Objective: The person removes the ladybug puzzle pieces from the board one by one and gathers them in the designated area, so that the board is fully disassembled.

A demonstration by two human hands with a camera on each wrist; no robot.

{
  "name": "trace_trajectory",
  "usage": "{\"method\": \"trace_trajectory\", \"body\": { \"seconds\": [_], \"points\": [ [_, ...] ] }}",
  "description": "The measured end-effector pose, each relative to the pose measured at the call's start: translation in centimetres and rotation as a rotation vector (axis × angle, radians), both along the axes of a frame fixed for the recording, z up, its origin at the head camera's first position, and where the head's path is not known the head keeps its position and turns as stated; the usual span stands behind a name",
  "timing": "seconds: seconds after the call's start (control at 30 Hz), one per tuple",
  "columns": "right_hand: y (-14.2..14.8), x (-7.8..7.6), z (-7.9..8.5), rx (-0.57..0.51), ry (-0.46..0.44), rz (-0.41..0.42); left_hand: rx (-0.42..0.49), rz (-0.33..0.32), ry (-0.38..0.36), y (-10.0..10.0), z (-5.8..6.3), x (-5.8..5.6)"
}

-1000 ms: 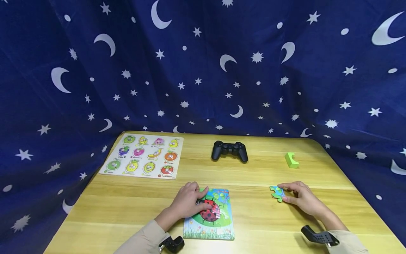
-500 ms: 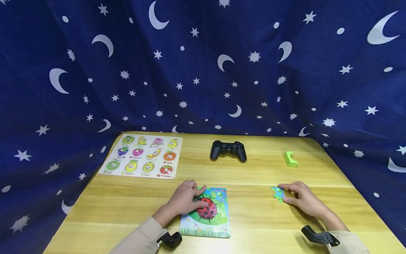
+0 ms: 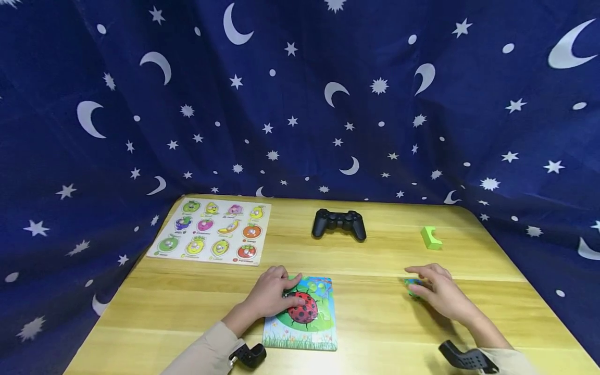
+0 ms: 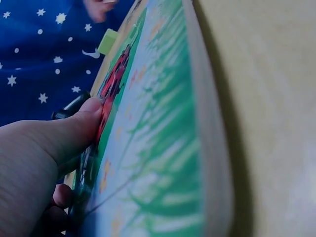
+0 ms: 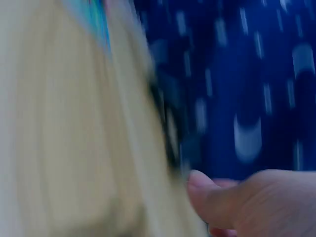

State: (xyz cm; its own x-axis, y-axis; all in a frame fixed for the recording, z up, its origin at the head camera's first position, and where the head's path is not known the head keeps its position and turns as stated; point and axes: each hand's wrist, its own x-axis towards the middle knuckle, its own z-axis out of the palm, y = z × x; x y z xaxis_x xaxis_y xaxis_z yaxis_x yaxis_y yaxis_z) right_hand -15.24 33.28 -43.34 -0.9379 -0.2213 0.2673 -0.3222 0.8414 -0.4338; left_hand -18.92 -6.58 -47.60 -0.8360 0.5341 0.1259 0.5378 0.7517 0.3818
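A square ladybug jigsaw puzzle (image 3: 316, 325) lies on the table in front of me. My left hand (image 3: 271, 291) grips its left side, the thumb (image 4: 89, 111) on the red ladybug and the other fingers curled at the edge. To the right, above the table, my right hand (image 3: 439, 291) holds a small blue-green puzzle piece (image 3: 413, 282) between thumb and fingers. Much of that piece is hidden behind the thumb. In the blurred right wrist view, the right thumb (image 5: 212, 197) shows low at the right, but the piece does not.
A wooden fruit peg board (image 3: 211, 229) lies at the back left of the table. A black game controller (image 3: 339, 224) sits at the back middle. Further right stands a lime green block (image 3: 430, 237) with a curved notch. A dark blue star-patterned curtain (image 3: 300, 104) hangs behind the table.
The right hand has turned and lifted the puzzle piece a little, so less of it shows. The left hand and ladybug puzzle have shifted slightly left.
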Motion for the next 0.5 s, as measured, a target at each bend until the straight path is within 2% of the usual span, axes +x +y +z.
{"method": "trace_trajectory", "body": {
  "seconds": [0.1, 0.2, 0.27, 0.37, 0.5],
  "points": [
    [-5.9, -0.5, 1.2, -0.034, 0.011, 0.080, 0.020, 0.017, 0.030, 0.0, 0.0, -0.1],
    [-11.3, -0.6, 0.9, -0.054, -0.091, 0.180, 0.029, 0.005, 0.033, 0.2, -0.4, 0.1],
    [-14.0, -0.4, 0.0, -0.054, -0.166, 0.207, 0.020, -0.006, 0.014, 0.3, -0.8, 0.3],
    [-16.7, -0.5, -1.3, -0.054, -0.211, 0.197, 0.007, -0.005, 0.010, 0.3, -1.2, 0.4],
    [-18.7, -0.7, -2.0, -0.060, -0.171, 0.139, 0.011, 0.007, 0.063, 0.1, -1.0, 0.3]
  ]
}}
